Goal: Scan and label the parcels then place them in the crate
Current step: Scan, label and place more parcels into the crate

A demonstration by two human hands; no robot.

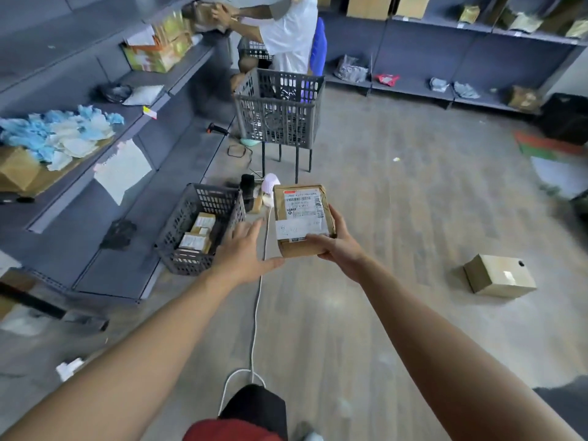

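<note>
Parcel [302, 218], two labels [302, 203] on top, sits gripped at its near right corner in my right hand [337, 246], above the floor [397, 243] just right of the crate [191, 264]. My left hand [245, 253] is spread wide beside it, holding nothing. Placing looks next, I judge: support the left edge, lower it flat beside the boxes [195, 241] inside.

Bare left forearm [152, 338] and right forearm [445, 338], red garment [222, 432], black garment [261, 405].

The right hand [337, 246] grips a labelled parcel [304, 219] above the floor [397, 218]. The left hand [245, 249] reaches open beside it, near the crate [203, 227].
</note>
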